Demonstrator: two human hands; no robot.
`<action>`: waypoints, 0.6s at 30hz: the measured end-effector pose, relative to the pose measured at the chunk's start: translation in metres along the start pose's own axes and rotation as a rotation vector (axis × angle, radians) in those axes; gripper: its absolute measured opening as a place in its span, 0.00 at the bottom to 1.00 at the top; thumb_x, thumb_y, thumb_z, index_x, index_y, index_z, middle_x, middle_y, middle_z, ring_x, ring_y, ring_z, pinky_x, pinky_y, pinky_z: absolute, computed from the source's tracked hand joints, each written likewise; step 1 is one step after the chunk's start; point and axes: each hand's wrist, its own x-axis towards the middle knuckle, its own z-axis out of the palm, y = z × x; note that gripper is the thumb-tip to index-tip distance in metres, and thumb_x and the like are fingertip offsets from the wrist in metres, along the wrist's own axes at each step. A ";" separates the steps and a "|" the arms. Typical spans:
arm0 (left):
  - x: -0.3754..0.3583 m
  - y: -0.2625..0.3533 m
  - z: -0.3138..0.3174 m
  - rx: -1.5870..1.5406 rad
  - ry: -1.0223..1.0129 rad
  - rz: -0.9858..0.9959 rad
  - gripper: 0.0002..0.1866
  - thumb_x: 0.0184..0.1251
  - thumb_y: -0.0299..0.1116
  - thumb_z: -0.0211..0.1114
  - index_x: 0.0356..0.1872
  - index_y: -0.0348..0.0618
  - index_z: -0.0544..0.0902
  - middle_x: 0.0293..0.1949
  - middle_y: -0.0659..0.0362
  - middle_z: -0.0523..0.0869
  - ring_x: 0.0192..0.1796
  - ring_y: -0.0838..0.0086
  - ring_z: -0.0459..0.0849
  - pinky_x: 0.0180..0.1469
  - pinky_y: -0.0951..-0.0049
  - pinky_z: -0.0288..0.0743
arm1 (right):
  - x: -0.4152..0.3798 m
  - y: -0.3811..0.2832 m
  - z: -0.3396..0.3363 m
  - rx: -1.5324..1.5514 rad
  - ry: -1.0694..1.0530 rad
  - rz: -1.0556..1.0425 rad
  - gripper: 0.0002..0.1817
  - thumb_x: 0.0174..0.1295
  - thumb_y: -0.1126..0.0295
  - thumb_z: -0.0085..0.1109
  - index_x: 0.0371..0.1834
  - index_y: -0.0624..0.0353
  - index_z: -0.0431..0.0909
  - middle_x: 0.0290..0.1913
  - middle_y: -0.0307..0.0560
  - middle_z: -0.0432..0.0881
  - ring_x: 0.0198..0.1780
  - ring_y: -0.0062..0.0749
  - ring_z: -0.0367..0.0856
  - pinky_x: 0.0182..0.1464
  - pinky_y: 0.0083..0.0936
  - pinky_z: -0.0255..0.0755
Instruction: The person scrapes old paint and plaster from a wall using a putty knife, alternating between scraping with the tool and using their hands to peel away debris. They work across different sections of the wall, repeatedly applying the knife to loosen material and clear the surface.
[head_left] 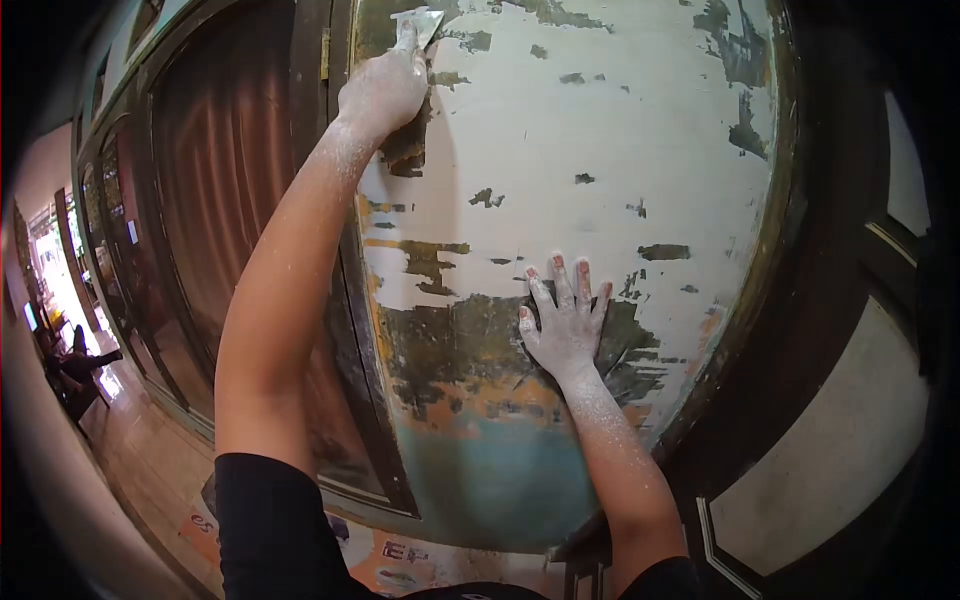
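My left hand [385, 90], dusted white, is raised to the upper left of the wall panel and closed around a putty knife [428, 22]. The knife's metal blade lies at the panel's surface near its top left edge. Lower down, my right hand [566, 325] lies flat on the wall panel [580, 130] with its fingers spread, holding nothing. White coating covers much of the panel, broken by dark green-grey patches. Below the right hand the surface turns dark and orange, then pale blue-green [490, 480]. Most of the knife's handle is hidden in my left hand.
Left of the panel stands a dark wooden frame with a reddish-brown curtain [225, 180] behind glass. A dark door with pale panels [830, 440] is on the right. Printed sheeting [410, 560] lies on the floor below. A tiled floor [150, 450] leads to a bright opening at far left.
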 end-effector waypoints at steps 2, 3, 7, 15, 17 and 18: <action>-0.012 0.003 -0.001 -0.052 -0.051 0.027 0.32 0.79 0.45 0.42 0.80 0.44 0.56 0.47 0.33 0.86 0.51 0.37 0.84 0.60 0.45 0.75 | 0.000 -0.001 0.001 0.000 -0.007 0.010 0.31 0.69 0.46 0.53 0.77 0.26 0.65 0.85 0.35 0.47 0.85 0.44 0.34 0.79 0.67 0.27; -0.021 0.004 0.001 -0.052 -0.056 0.034 0.32 0.79 0.45 0.42 0.80 0.44 0.56 0.47 0.33 0.86 0.51 0.37 0.84 0.60 0.45 0.75 | -0.001 -0.003 0.002 -0.015 -0.016 0.019 0.31 0.69 0.45 0.53 0.77 0.26 0.65 0.85 0.34 0.47 0.85 0.43 0.34 0.79 0.67 0.27; -0.060 0.021 0.001 -0.230 -0.181 0.002 0.33 0.75 0.41 0.43 0.79 0.42 0.57 0.38 0.32 0.87 0.44 0.38 0.86 0.58 0.45 0.76 | -0.001 -0.004 0.000 -0.030 -0.061 0.044 0.31 0.69 0.46 0.53 0.77 0.24 0.64 0.85 0.34 0.46 0.85 0.43 0.34 0.79 0.67 0.26; -0.114 0.040 0.042 -0.975 -0.158 0.089 0.38 0.79 0.35 0.47 0.82 0.40 0.40 0.39 0.47 0.89 0.33 0.69 0.84 0.44 0.67 0.78 | 0.046 -0.038 -0.030 0.215 0.086 0.187 0.34 0.73 0.52 0.46 0.81 0.50 0.59 0.85 0.47 0.45 0.85 0.46 0.36 0.78 0.67 0.20; -0.123 0.050 0.046 -1.106 -0.295 -0.045 0.37 0.78 0.32 0.46 0.82 0.37 0.41 0.52 0.45 0.87 0.36 0.73 0.84 0.45 0.68 0.79 | 0.071 -0.037 -0.041 0.449 0.142 0.110 0.33 0.75 0.54 0.42 0.81 0.50 0.56 0.83 0.52 0.50 0.85 0.47 0.38 0.77 0.67 0.15; -0.121 0.053 0.048 -1.144 -0.365 -0.069 0.36 0.79 0.31 0.46 0.82 0.38 0.42 0.65 0.42 0.78 0.43 0.72 0.83 0.49 0.68 0.78 | 0.083 -0.034 -0.046 0.438 0.149 0.117 0.33 0.75 0.54 0.42 0.81 0.50 0.56 0.83 0.52 0.50 0.85 0.47 0.38 0.77 0.67 0.15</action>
